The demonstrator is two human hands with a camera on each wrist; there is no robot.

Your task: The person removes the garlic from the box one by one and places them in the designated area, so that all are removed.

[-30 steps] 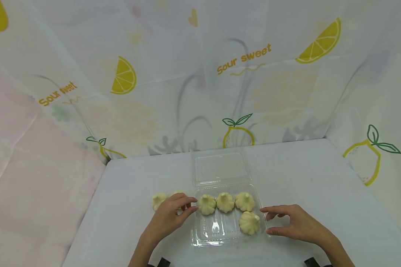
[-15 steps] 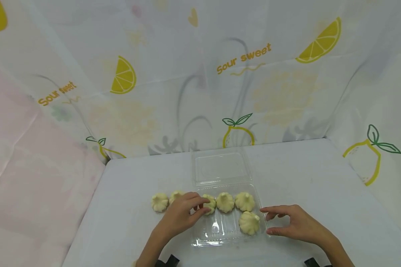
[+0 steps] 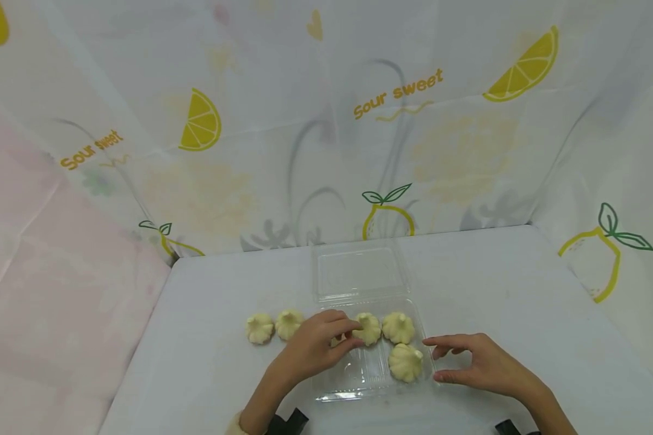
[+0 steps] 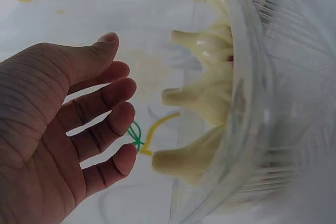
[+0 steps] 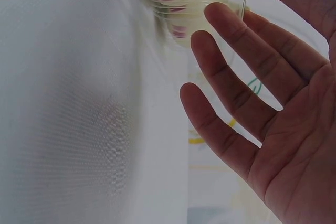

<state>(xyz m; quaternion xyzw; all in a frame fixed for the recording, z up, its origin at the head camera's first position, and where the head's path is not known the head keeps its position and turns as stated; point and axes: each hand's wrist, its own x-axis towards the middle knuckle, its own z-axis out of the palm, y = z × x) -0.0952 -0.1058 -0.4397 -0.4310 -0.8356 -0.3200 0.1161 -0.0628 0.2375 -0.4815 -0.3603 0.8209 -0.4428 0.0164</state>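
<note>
A clear plastic clamshell box [image 3: 343,396] lies on the table with its lid folded back. Inside are pale garlic bulbs [image 3: 398,328], three in the back row and one at front right. My left hand [image 3: 322,342] hangs over the box's left part, covering most of the leftmost bulb. In the left wrist view that hand [image 4: 68,119] holds nothing, its loosely bent fingers apart from the bulbs' necks [image 4: 184,98]. My right hand [image 3: 481,365] is relaxed, its fingertips at the box's right edge. The right wrist view shows its fingers [image 5: 226,72] spread and slightly bent.
Two more garlic bulbs [image 3: 289,325] sit on the white table [image 3: 207,338] left of the box. The transparent lid [image 3: 360,273] lies behind it. A lemon-printed curtain [image 3: 283,181] hangs along the table's back edge.
My left hand has moved right, from the box's left edge to over the back row. The two bulbs outside are now uncovered, the leftmost inside one mostly hidden. My right hand stays put.
</note>
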